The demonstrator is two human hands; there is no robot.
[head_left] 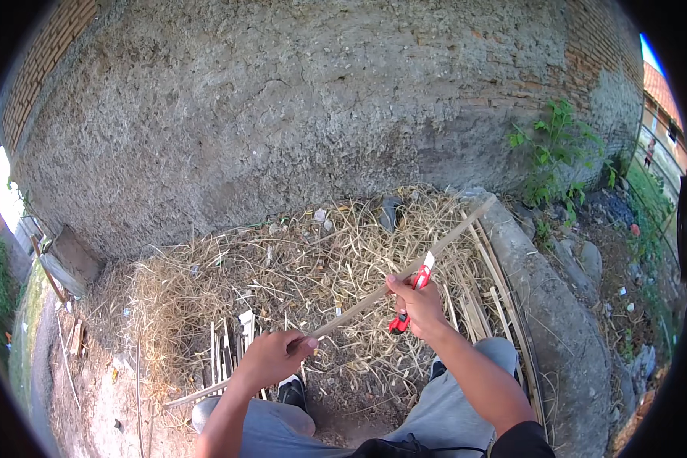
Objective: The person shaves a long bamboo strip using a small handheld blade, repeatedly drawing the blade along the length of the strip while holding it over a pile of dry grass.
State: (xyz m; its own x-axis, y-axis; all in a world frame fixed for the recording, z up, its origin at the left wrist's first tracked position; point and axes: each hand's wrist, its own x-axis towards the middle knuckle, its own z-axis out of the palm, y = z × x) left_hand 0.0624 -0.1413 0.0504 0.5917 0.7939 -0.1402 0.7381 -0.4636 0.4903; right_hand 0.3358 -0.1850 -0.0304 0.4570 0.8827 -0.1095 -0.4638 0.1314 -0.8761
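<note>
From a centre between the two hands, with twelve o'clock away from the body, a strip (351, 314) slants from eight, across the left hand (273, 356) and right hand (417, 305), to two. The knife (422, 276) sits in the right hand. Straw (164, 313) covers the ground before the wall (313, 114) at twelve. A plant (561, 153) stands at two; sticks (473, 314) lie at three, inside the stone edging (561, 336).

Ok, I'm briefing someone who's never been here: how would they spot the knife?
Find the rough grey wall, then the straw at its foot. Over the straw, the right hand holds the knife along with a long pale strip. The knife's bright red colouring sets it apart from straw and strip.
</note>
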